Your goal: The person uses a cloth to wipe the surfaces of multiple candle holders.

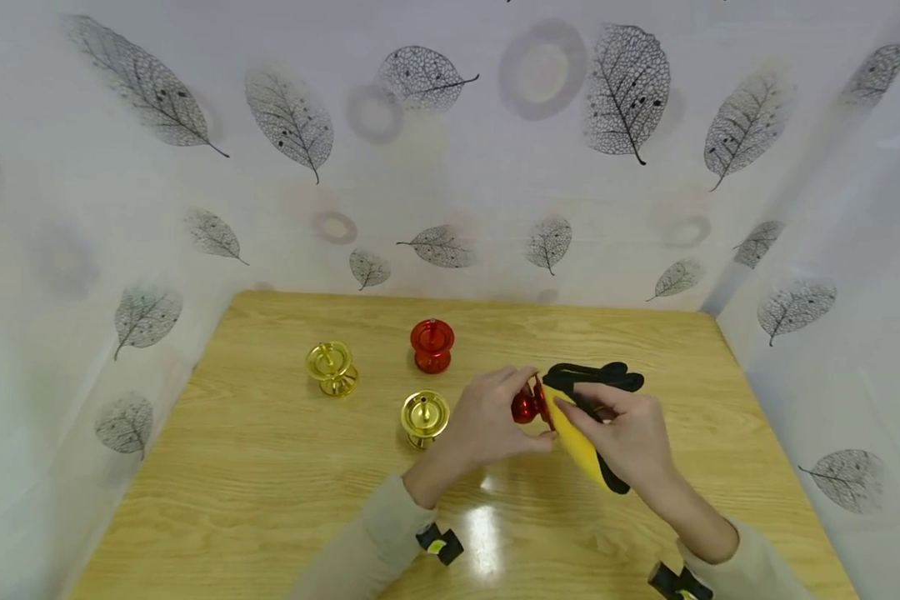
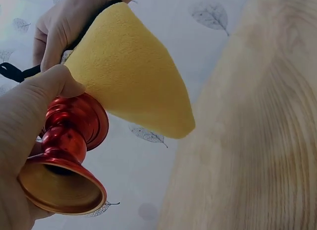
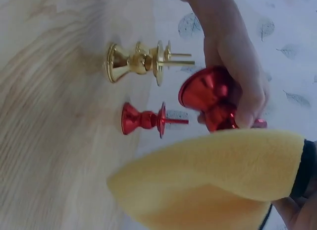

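My left hand (image 1: 492,419) grips a red metal candle holder (image 2: 64,143), tilted on its side above the table. In the left wrist view its flared, hollow base faces the camera and the thumb lies on the cup's rim. A yellow cloth (image 2: 131,71) with a black edge is pinched in my right hand (image 1: 630,429), its thumb and fingers against the folded fabric. The cloth lies against the cup end of the held candle holder and hides part of it. In the right wrist view, the tip of its spike (image 3: 260,123) shows beside the left fingers.
Left of the hands, another red candle holder (image 1: 432,343) and two gold ones, a nearer one (image 1: 424,414) and a farther-left one (image 1: 330,360), stand upright on the wooden table (image 1: 285,492). A leaf-patterned white sheet (image 1: 480,167) rises behind the table and at both sides.
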A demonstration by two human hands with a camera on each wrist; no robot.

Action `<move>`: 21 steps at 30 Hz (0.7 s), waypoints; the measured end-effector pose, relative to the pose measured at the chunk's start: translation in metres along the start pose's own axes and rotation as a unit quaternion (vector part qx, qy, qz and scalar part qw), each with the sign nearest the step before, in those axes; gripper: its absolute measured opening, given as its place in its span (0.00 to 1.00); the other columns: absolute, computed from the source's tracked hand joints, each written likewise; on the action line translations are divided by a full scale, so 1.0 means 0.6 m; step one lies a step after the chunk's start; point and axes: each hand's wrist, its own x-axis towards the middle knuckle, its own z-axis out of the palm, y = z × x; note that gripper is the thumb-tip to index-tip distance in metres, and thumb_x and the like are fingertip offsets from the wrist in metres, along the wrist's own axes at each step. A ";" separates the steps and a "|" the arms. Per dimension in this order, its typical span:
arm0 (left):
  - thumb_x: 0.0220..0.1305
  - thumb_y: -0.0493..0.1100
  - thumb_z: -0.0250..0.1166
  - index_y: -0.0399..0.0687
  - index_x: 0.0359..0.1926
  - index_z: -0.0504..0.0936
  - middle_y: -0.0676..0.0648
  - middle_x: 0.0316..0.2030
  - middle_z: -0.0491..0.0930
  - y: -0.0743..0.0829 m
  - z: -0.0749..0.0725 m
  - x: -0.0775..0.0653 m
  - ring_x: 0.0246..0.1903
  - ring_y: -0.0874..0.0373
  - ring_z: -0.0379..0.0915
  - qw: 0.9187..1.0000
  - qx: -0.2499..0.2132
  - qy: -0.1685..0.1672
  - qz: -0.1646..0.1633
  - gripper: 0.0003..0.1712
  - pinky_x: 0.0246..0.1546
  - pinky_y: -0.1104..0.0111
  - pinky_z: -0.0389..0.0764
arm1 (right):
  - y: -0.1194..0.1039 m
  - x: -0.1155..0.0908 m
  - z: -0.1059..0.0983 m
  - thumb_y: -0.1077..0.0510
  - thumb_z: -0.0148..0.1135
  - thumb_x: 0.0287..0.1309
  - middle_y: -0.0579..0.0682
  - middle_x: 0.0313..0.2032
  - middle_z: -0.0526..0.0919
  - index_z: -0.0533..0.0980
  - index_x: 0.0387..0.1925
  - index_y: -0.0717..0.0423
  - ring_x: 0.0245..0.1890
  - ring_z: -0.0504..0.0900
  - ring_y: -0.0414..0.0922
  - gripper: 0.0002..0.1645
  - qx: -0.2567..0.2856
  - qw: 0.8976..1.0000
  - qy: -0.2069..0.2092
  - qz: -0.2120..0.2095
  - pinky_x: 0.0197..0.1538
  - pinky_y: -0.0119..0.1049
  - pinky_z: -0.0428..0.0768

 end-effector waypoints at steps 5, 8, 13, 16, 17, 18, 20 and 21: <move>0.41 0.61 0.74 0.50 0.59 0.76 0.57 0.35 0.79 0.001 0.000 -0.007 0.30 0.69 0.73 0.994 -0.084 -0.027 -0.069 0.43 0.31 0.82 0.74 | 0.014 0.005 -0.025 0.72 0.77 0.34 0.58 0.24 0.87 0.85 0.30 0.64 0.24 0.82 0.26 0.14 -0.026 0.997 0.070 -0.015 0.29 0.14 0.77; 0.42 0.58 0.76 0.52 0.57 0.77 0.57 0.36 0.81 0.001 -0.001 -0.010 0.31 0.68 0.75 0.977 -0.172 -0.030 -0.121 0.40 0.30 0.80 0.77 | 0.028 0.001 -0.030 0.75 0.76 0.32 0.59 0.23 0.87 0.85 0.29 0.63 0.25 0.81 0.22 0.15 0.002 0.994 0.102 -0.024 0.29 0.14 0.77; 0.45 0.55 0.76 0.55 0.51 0.79 0.56 0.34 0.82 0.003 0.001 -0.009 0.28 0.67 0.77 0.947 -0.281 -0.009 -0.155 0.31 0.28 0.76 0.81 | 0.043 -0.016 -0.012 0.79 0.74 0.28 0.53 0.27 0.89 0.85 0.31 0.64 0.27 0.84 0.27 0.20 0.084 0.989 0.105 -0.061 0.30 0.16 0.78; 0.46 0.54 0.76 0.56 0.51 0.80 0.55 0.36 0.82 0.004 0.004 -0.009 0.28 0.67 0.77 0.931 -0.323 0.000 -0.168 0.29 0.28 0.74 0.82 | 0.045 -0.025 -0.005 0.80 0.73 0.31 0.44 0.31 0.89 0.85 0.32 0.64 0.28 0.85 0.28 0.21 0.121 0.989 0.082 -0.034 0.29 0.18 0.79; 0.46 0.53 0.76 0.56 0.51 0.80 0.54 0.36 0.82 0.004 0.006 -0.009 0.28 0.66 0.77 0.928 -0.333 0.002 -0.169 0.29 0.28 0.74 0.82 | 0.045 -0.027 -0.004 0.80 0.72 0.32 0.42 0.31 0.89 0.85 0.32 0.63 0.27 0.85 0.28 0.20 0.131 0.989 0.067 -0.017 0.28 0.18 0.79; 0.46 0.53 0.77 0.56 0.52 0.80 0.54 0.36 0.82 0.003 0.007 -0.009 0.28 0.66 0.76 0.927 -0.334 0.005 -0.168 0.30 0.28 0.74 0.82 | 0.045 -0.028 -0.004 0.80 0.72 0.34 0.40 0.30 0.88 0.85 0.31 0.62 0.25 0.83 0.28 0.18 0.133 0.990 0.055 0.001 0.26 0.18 0.77; 0.46 0.53 0.77 0.56 0.53 0.79 0.54 0.37 0.82 0.002 0.009 -0.009 0.29 0.66 0.76 0.930 -0.333 0.003 -0.156 0.31 0.29 0.74 0.82 | 0.045 -0.031 -0.007 0.78 0.72 0.39 0.38 0.28 0.87 0.84 0.30 0.60 0.20 0.81 0.28 0.15 0.136 0.990 0.023 0.041 0.21 0.20 0.75; 0.46 0.52 0.77 0.56 0.53 0.79 0.54 0.37 0.82 0.002 0.010 -0.010 0.29 0.66 0.75 0.932 -0.332 -0.001 -0.147 0.31 0.28 0.74 0.81 | 0.045 -0.031 -0.009 0.75 0.72 0.41 0.38 0.27 0.87 0.84 0.30 0.59 0.16 0.77 0.29 0.13 0.132 0.989 0.006 0.060 0.18 0.21 0.72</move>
